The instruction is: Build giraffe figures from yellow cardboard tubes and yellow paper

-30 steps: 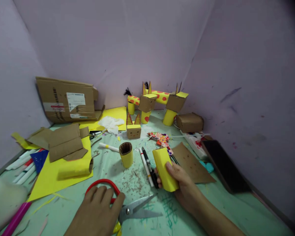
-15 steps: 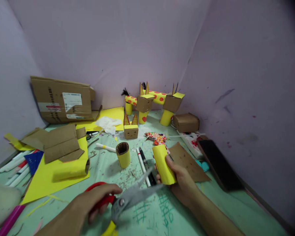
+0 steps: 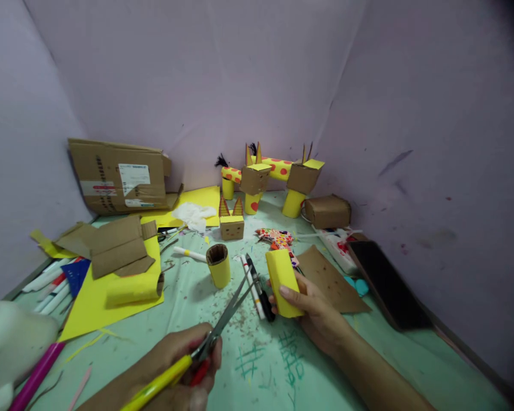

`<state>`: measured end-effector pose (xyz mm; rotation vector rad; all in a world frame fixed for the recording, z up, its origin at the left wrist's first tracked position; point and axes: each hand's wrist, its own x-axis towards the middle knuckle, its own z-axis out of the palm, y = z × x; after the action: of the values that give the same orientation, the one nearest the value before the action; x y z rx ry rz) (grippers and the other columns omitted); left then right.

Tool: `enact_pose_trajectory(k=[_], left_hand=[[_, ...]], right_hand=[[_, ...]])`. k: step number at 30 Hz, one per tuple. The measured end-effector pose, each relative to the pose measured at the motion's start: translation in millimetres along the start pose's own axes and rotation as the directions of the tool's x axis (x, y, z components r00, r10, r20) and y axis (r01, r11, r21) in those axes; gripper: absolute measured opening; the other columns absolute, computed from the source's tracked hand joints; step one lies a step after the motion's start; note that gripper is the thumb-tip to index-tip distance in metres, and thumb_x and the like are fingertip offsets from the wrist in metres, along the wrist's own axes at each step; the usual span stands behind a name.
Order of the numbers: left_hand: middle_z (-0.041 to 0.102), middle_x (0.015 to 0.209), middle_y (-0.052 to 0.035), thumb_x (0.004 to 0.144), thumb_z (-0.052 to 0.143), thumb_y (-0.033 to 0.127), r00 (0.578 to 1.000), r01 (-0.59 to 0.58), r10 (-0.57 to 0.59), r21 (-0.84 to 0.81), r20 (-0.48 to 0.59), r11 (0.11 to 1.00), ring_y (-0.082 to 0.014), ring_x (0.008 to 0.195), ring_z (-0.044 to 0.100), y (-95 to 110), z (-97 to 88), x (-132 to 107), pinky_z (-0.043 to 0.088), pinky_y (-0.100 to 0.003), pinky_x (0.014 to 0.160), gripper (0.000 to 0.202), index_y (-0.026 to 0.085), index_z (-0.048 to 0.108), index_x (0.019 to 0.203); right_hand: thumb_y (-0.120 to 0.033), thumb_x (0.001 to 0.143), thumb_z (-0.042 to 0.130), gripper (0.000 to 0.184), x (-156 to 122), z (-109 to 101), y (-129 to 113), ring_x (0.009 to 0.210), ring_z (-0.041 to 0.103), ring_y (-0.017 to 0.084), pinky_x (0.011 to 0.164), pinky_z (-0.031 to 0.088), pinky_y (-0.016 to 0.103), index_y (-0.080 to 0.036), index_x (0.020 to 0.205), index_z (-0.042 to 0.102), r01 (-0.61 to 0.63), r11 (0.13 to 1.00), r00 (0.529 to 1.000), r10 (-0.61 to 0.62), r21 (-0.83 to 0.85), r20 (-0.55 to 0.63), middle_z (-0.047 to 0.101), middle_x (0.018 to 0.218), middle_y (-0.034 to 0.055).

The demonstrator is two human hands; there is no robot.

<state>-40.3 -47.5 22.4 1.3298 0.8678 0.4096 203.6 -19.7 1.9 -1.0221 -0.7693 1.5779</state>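
Note:
My left hand [image 3: 184,365] is closed around scissors [image 3: 223,325] with one red and one yellow handle. Their blades point up and to the right, slightly parted at the tips, over the table. Clasped in my right hand [image 3: 308,299] is a yellow paper-covered tube [image 3: 283,279], apart from the blades. A black pen [image 3: 260,291] and a white marker [image 3: 252,285] lie between the scissors and the tube. Left of them stands another yellow tube [image 3: 220,271], upright, its brown corrugated inside showing at the top.
Behind stand spotted cardboard animal figures [image 3: 255,180] and a small eared box head [image 3: 232,227]. Cardboard scraps [image 3: 120,245] and a yellow sheet [image 3: 89,314] lie left, near a folded carton [image 3: 120,177]. At right are a brown cardboard piece [image 3: 329,279] and a phone [image 3: 389,285].
The scissors have turned in my left hand, blades swinging from rightward to up and right and coming closer together. My right hand keeps the yellow tube nearly in place. The view shifted slightly.

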Motion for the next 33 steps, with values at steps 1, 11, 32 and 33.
enact_pose_trajectory(k=[1, 11, 32, 33], left_hand=[[0.047, 0.056, 0.0045, 0.06, 0.065, 0.044, 1.0, 0.011, -0.011, 0.045, -0.008, 0.999, -0.0088, 0.047, 0.034, 4, -0.9, -3, 0.026, -0.021, 0.045, 0.029, 0.022, 0.055, 0.078], [0.057, 0.058, 0.0029, 0.073, 0.057, 0.036, 0.927, 0.0, 0.219, 0.585, -0.303, 0.811, -0.0135, 0.051, 0.045, 20, 9.7, -20, 0.033, -0.021, 0.049, 0.017, 0.026, 0.066, 0.084], [0.068, 0.113, -0.0022, 0.061, 0.053, 0.022, 0.901, 0.163, 0.212, 0.747, -0.379, 0.645, -0.0274, 0.094, 0.066, 18, 2.4, -8, 0.051, -0.029, 0.073, 0.061, 0.033, 0.056, 0.121], [0.069, 0.11, -0.0025, 0.062, 0.053, 0.023, 0.891, 0.171, 0.217, 0.738, -0.398, 0.652, -0.0275, 0.091, 0.067, 16, 1.3, -5, 0.051, -0.03, 0.069, 0.057, 0.033, 0.058, 0.119]], right_hand=[[-0.033, 0.06, 0.079, 0.04, -1, 0, 0, 0.063, 0.06, 0.014, 0.057, 0.049, 0.024, -0.015, 0.093, 0.063, 0.001, 1.0, 1.0, -0.001, -0.007, -0.004, 0.065, 0.082, 0.0037], [-0.046, 0.06, 0.077, 0.043, -6, 6, -1, 0.055, 0.057, 0.013, 0.052, 0.044, 0.025, -0.013, 0.084, 0.063, -0.02, 0.999, 1.0, 0.019, -0.029, -0.025, 0.064, 0.072, 0.0037], [-0.038, 0.063, 0.076, 0.034, -9, -3, 3, 0.063, 0.061, 0.014, 0.056, 0.044, 0.022, -0.014, 0.084, 0.065, 0.064, 0.997, 0.982, -0.056, -0.043, 0.178, 0.066, 0.073, 0.0043], [-0.039, 0.063, 0.077, 0.034, -9, -2, 4, 0.063, 0.061, 0.014, 0.056, 0.044, 0.022, -0.013, 0.083, 0.065, 0.062, 0.997, 0.981, -0.051, -0.052, 0.186, 0.066, 0.073, 0.0045]])
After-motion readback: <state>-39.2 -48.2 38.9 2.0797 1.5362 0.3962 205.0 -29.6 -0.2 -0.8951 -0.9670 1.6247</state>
